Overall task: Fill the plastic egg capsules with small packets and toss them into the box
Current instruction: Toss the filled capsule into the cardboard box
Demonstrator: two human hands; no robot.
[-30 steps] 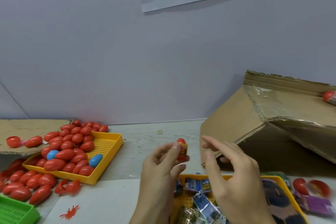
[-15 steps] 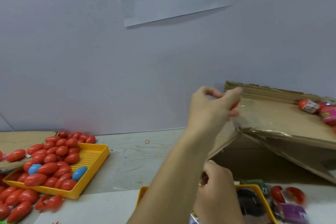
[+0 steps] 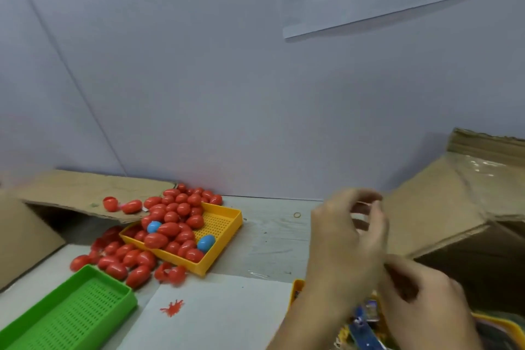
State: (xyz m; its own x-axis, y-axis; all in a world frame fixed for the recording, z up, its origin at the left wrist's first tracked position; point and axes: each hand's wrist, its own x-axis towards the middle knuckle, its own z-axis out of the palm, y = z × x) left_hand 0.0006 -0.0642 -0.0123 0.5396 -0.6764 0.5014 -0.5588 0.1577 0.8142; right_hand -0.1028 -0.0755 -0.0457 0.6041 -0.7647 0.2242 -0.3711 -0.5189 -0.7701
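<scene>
A yellow tray point(image 3: 224, 224) at left centre holds several red egg capsules point(image 3: 170, 229) and two blue ones point(image 3: 206, 243); more red capsules point(image 3: 136, 260) lie loose on the table beside it. The tilted cardboard box point(image 3: 454, 207) stands at the right. My left hand point(image 3: 346, 236) hovers in front of the box's near corner, fingers loosely curled, with nothing visible in them. My right hand point(image 3: 426, 301) reaches down over a second yellow tray point(image 3: 297, 287) of small packets point(image 3: 366, 321); its fingertips are hidden, so whether it holds a packet I cannot tell.
A green perforated tray point(image 3: 79, 310) sits at the bottom left. A white sheet point(image 3: 221, 315) with a red splat mark lies in front. Flattened cardboard point(image 3: 85, 193) lies at the back left, and a rubber band point(image 3: 297, 214) lies on the table. The wall rises close behind.
My left hand carried a filled red capsule up over the box, then came back down without it. The view swung left. My right hand stayed low over the packet tray.
</scene>
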